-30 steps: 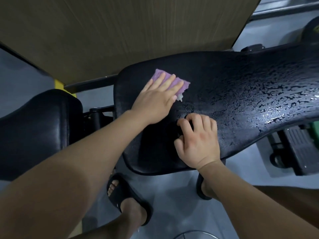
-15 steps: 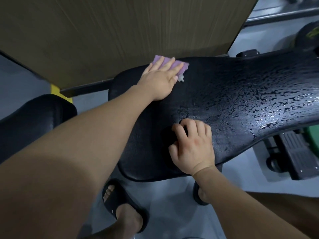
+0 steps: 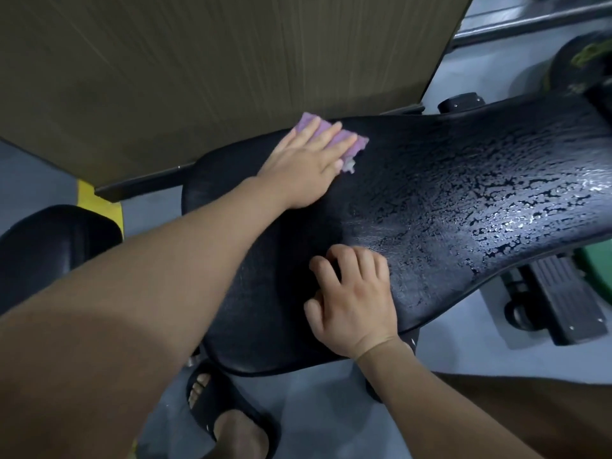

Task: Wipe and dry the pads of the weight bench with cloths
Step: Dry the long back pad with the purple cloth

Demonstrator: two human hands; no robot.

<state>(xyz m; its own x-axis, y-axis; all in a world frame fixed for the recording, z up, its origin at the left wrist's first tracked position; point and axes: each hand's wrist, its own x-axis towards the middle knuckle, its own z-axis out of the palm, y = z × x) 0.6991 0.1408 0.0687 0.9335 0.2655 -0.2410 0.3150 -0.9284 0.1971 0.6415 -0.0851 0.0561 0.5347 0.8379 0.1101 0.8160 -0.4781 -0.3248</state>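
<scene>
The long black back pad (image 3: 430,207) of the weight bench runs from the middle to the right edge, its right half beaded with water. My left hand (image 3: 304,164) lies flat on a purple cloth (image 3: 109,137) at the pad's far edge, fingers spread over it. My right hand (image 3: 354,299) rests on the pad's near side with fingers curled; something dark may be under it, but I cannot make it out. The smaller black seat pad (image 3: 49,253) sits at the left.
A brown wood-grain panel (image 3: 215,71) stands right behind the bench. My foot in a black slipper (image 3: 228,415) is on the grey floor below the pad. A black footplate (image 3: 563,303) and a green plate (image 3: 599,263) lie at the right.
My left hand slid the purple cloth from the middle of the pad to its far edge, then a little back. My right hand stayed in place.
</scene>
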